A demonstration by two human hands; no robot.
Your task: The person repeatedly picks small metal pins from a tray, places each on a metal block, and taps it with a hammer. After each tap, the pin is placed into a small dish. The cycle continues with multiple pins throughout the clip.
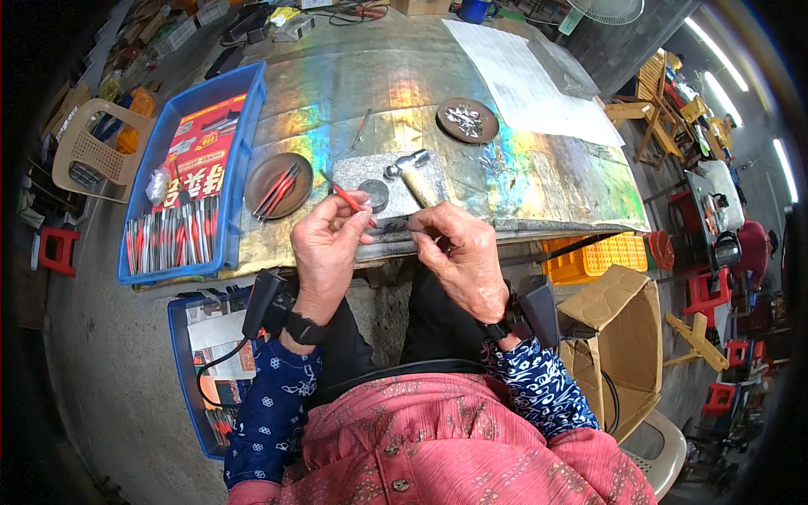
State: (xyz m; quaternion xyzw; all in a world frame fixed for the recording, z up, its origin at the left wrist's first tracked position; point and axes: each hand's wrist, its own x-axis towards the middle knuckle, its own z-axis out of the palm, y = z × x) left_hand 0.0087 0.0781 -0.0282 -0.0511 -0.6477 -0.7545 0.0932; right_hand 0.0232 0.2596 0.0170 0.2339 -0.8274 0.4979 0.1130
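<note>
My left hand (331, 241) pinches a slim red-handled tool with a dark tip (347, 195) between thumb and fingers, above the near edge of the table. To its right, my right hand (465, 257) is closed, thumb and forefinger together; anything between them is too small to make out. Beyond both hands lies a speckled grey stone slab (341, 172), bearing a dark round disc (374, 196) and a hammer (415, 178) whose handle slants toward my right hand. Left of the slab, a brown dish (295, 200) holds several similar red-and-black tools (277, 192).
A blue tray (234, 181) with rows of red and dark tools stands at left. Another brown dish (491, 126) holds small silvery metal pieces. A thin rod (362, 129) and white paper sheets (513, 80) lie farther back. An open cardboard box (631, 345) stands right of my lap.
</note>
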